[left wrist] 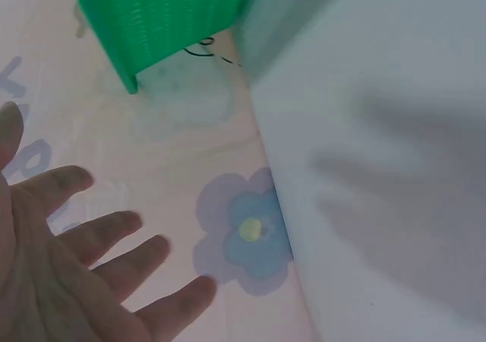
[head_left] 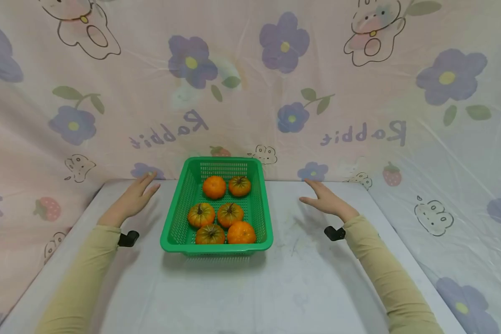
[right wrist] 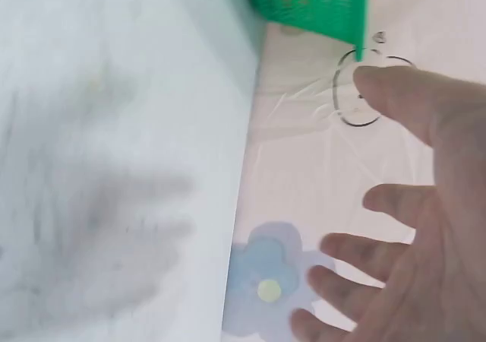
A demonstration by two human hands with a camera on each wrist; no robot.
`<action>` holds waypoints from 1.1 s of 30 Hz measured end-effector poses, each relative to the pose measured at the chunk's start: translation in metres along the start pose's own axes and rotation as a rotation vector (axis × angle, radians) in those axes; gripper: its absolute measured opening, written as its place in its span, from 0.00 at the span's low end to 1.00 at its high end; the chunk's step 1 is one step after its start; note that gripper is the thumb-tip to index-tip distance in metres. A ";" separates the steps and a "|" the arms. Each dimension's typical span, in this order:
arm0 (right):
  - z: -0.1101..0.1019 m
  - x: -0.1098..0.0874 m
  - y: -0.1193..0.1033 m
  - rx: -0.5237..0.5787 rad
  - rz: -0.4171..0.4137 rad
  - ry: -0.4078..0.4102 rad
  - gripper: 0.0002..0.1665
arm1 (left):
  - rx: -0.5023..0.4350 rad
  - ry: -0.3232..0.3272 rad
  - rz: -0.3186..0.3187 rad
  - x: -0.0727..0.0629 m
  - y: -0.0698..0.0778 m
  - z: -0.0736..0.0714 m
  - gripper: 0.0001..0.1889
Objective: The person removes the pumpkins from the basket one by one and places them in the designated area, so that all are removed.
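A green plastic basket point(head_left: 269, 218) with mesh walls stands on the white table between the two hands. Inside it sit several small pumpkins, some plain orange like the one at the back left point(head_left: 214, 187), others streaked with green like the one at the front point(head_left: 210, 234). My left hand point(head_left: 135, 199) hovers to the left of the basket, fingers spread, holding nothing. To the basket's right, my right hand point(head_left: 327, 199) is held over the table with its fingers apart and its palm bare. Both hands are apart from the basket, whose side shows in each wrist view.
The white table point(head_left: 250, 297) reaches back to a hanging cloth point(head_left: 242, 102) printed with flowers, rabbits and strawberries. That cloth also runs along both sides. A small black piece point(head_left: 128, 239) sticks out at the left wrist, and a similar one point(head_left: 335, 233) at the right.
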State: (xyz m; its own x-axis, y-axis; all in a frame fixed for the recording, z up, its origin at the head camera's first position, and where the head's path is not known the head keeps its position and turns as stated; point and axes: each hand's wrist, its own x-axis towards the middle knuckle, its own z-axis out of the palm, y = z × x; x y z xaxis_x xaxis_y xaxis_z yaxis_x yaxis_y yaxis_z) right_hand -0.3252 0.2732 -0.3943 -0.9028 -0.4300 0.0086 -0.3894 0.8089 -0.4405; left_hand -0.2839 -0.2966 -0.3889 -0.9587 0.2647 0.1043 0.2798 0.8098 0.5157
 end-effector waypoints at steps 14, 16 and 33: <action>-0.015 -0.003 -0.011 0.404 0.106 -0.072 0.43 | -0.458 -0.194 0.006 -0.004 0.011 -0.014 0.33; -0.018 -0.003 -0.014 0.447 0.100 -0.069 0.43 | -0.509 -0.214 0.009 -0.005 0.012 -0.016 0.33; -0.047 -0.001 -0.055 0.732 -0.031 0.019 0.35 | -0.738 -0.285 -0.015 -0.010 0.029 -0.021 0.32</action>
State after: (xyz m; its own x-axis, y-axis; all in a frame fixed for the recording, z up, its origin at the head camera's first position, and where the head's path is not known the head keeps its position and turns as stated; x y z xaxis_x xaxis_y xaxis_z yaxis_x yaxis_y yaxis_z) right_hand -0.3119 0.2484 -0.3278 -0.8987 -0.4364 0.0435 -0.1994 0.3181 -0.9268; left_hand -0.2676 -0.2867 -0.3574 -0.8837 0.4615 -0.0778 0.0643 0.2846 0.9565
